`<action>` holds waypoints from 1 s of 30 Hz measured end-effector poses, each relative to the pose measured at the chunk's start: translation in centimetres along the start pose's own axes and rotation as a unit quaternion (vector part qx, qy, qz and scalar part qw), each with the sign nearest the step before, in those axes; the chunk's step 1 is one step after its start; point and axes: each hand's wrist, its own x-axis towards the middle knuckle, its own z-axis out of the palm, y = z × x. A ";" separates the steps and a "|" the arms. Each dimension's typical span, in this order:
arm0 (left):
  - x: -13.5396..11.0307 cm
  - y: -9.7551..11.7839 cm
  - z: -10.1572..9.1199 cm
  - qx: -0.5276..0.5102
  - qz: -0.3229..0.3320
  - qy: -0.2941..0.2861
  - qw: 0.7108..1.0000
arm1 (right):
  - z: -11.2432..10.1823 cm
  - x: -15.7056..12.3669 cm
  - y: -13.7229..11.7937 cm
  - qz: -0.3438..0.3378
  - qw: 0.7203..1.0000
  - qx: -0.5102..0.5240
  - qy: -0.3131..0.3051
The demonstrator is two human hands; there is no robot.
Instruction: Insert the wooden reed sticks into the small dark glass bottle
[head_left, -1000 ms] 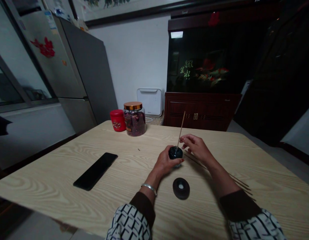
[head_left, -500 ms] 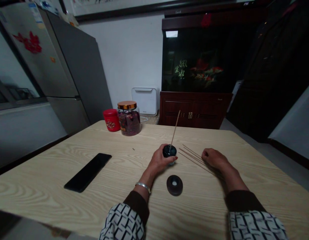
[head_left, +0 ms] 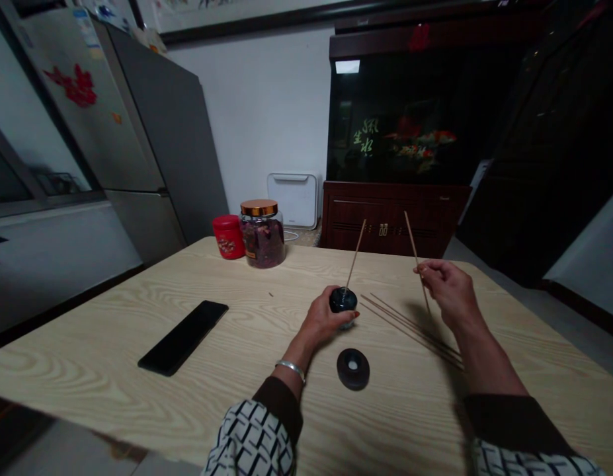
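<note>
Dark, glossy and round, a small pot (head_left: 342, 299) sits in the left hand (head_left: 322, 322), near the middle of the pale wood-grained desk (head_left: 410, 416). The fingers curl closely around its side in a cupping hold; whether its base also touches the desk cannot be told from this view. A slim wooden stick (head_left: 356, 254) rises from the top of the pot, leaning slightly to the right. It seems to be seated in a small opening there, which would explain such a firm, steadying grip.

The right hand (head_left: 448, 291) is raised above the desk, its thumb and forefinger pinching a second thin stick (head_left: 410, 237) below the middle, with the other fingers loosely bent. That stick stands tilted, its upper end pointing away from the person. A loose fan of similar sticks (head_left: 410, 327) lies flat on the desk beneath this hand, within easy reach. Just in front of the pot rests a dark round disc (head_left: 346, 370) with a pale centre. Well to the left lies a black smartphone (head_left: 183, 338), while a glass jar (head_left: 262, 233) with a copper lid and a red tin (head_left: 228, 237) stand near the far edge, away from the hands.
</note>
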 end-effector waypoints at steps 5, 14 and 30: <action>0.0 0.1 0.0 -0.004 -0.003 0.002 1.000 | 2.2 -1.4 -3.6 0.087 0.937 0.338 -0.016; 0.0 0.0 0.1 -0.001 0.002 0.005 1.000 | 5.4 -3.6 -5.1 0.037 0.939 0.343 0.002; -0.1 0.3 0.0 0.012 0.010 0.008 1.000 | 9.1 -6.1 -4.0 -0.045 0.981 0.098 -0.164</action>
